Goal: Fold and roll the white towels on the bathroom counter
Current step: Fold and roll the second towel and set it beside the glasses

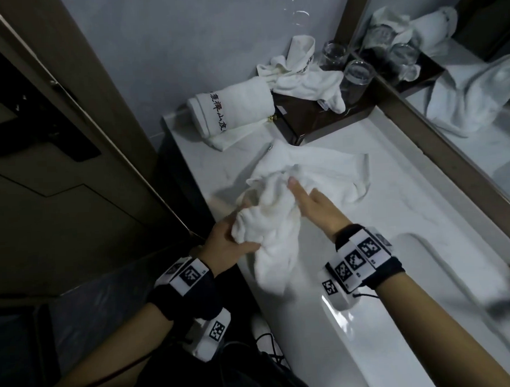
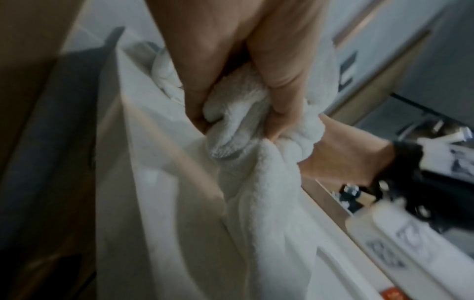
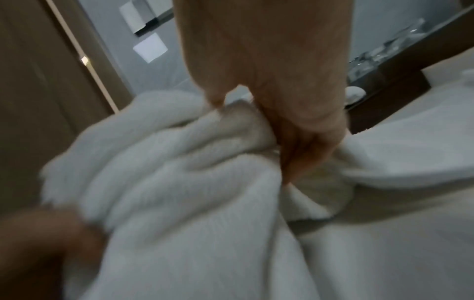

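head view: the towel (image 1: 266,222) lay bunched on the counter (image 1: 393,187), near its front edge. the left hand (image 1: 226,241) gripped one end, and the right hand (image 1: 312,202) dug fingers into the middle. best, i judged, to find two corners and shake it flat before folding. a rolled towel (image 1: 232,109) behind carried black chinese characters, too small to read surely.

left wrist view: fingers (image 2: 279,81) clamped a terry fold.

right wrist view: fingers (image 3: 302,142) pinched bunched cloth; no writing showed.
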`<state>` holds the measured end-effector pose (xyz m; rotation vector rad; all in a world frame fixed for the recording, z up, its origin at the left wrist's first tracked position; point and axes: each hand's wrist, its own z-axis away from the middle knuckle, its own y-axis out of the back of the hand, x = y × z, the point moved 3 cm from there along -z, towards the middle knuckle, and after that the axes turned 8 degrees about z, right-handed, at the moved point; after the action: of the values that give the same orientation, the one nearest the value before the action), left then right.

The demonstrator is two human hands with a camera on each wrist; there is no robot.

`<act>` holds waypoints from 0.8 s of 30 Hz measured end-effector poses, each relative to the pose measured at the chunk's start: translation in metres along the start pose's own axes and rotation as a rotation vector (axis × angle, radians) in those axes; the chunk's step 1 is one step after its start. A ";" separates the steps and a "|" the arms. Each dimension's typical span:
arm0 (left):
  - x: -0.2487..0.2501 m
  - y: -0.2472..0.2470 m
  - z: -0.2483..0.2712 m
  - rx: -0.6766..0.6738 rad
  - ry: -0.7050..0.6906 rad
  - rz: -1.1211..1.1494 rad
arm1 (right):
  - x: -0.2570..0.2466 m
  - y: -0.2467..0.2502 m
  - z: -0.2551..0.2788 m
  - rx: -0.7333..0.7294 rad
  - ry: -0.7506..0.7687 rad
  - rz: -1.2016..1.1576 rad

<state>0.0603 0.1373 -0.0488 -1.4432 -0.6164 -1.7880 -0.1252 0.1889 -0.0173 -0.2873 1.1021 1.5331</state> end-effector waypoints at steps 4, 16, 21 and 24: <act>0.003 -0.006 0.004 -0.044 -0.033 -0.135 | -0.010 0.015 -0.017 0.045 0.100 -0.175; -0.016 0.020 0.008 0.222 0.245 0.064 | 0.027 0.027 -0.028 0.055 -0.160 0.183; -0.018 0.020 0.004 0.357 0.395 0.453 | 0.057 -0.001 -0.003 -0.119 -0.202 0.713; -0.014 0.017 -0.001 0.382 0.410 0.611 | 0.066 -0.006 0.003 0.004 -0.152 0.701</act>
<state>0.0744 0.1290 -0.0637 -0.8438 -0.2414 -1.3268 -0.1388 0.2331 -0.0648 0.2493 1.1432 2.1226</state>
